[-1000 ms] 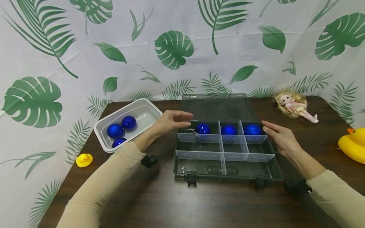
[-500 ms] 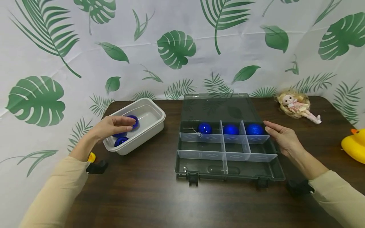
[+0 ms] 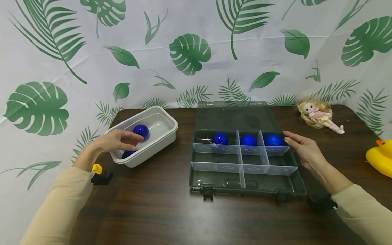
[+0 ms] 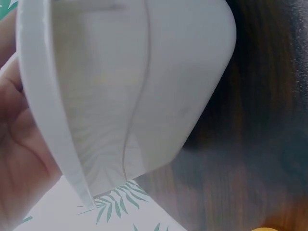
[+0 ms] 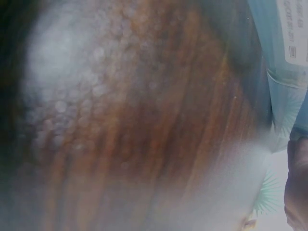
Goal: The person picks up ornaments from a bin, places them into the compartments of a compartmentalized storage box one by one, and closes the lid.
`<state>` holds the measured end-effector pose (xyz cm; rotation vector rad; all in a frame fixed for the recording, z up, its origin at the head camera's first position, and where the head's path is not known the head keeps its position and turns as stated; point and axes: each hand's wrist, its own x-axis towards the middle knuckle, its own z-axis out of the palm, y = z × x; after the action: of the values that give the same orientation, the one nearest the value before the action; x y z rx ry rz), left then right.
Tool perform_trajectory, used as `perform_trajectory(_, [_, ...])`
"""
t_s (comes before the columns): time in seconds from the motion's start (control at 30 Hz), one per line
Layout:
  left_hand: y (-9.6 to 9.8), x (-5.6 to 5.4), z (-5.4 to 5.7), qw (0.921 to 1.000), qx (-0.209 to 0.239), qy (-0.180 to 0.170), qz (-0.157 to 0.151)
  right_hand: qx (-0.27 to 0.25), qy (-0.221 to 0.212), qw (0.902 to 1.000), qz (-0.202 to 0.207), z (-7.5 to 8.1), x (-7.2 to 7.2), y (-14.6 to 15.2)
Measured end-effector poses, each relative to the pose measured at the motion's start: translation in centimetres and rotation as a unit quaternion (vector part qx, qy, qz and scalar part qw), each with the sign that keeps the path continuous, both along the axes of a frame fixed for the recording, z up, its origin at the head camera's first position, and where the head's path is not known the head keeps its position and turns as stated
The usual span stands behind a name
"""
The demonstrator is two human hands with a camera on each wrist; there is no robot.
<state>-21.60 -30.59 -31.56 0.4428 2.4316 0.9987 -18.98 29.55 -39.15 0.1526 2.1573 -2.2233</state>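
My left hand (image 3: pixel 114 140) reaches over the near left side of a white plastic tub (image 3: pixel 156 149), fingers bent down inside the rim. One shiny blue bauble (image 3: pixel 141 131) shows beyond the fingers, and another blue bauble (image 3: pixel 128 154) peeks out below the thumb. The hand covers the spot between them; I cannot tell whether it grips something there. My right hand (image 3: pixel 304 149) holds the right edge of a dark clear compartment box (image 3: pixel 214 182) between thumb and forefinger. Its lid (image 3: pixel 235 117) lies back, and three blue baubles (image 3: pixel 248 139) sit one each in the rear row of compartments.
A doll (image 3: pixel 318 112) lies at the back right of the wooden table (image 3: pixel 159 211). A big yellow duck (image 3: pixel 381 158) stands at the right; a small yellow duck (image 3: pixel 97 168) shows behind the left wrist. A leaf-printed cloth (image 3: pixel 190 20) hangs behind.
My left hand has gone from the box's rear left compartment to the tub on the left and dipped lower into it. The right hand has kept its place at the box.
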Motion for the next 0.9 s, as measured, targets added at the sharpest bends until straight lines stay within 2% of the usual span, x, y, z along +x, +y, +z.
perform_trajectory(0.23, [-0.1, -0.6, -0.2, 0.9989, -0.005, -0.039, -0.024, 0.013, -0.009, 0.9999, 0.002, 0.0, -0.2, 0.0])
perform_trajectory(0.43, [0.1, -1.1, -0.6, 0.9966, 0.004, -0.061, -0.056, 0.068, -0.036, 0.997, 0.003, -0.1, -0.2, 0.3])
perform_trajectory(0.6, [0.2, -1.5, -0.9, 0.9956, 0.004, -0.06, -0.072, 0.077, -0.052, 0.9956, 0.002, -0.2, -0.1, 0.4])
perform_trajectory(0.9, [0.3, -1.3, -1.0, 0.9972, -0.039, -0.032, -0.055, 0.035, -0.031, 0.9989, 0.0, -0.1, -0.2, 0.1])
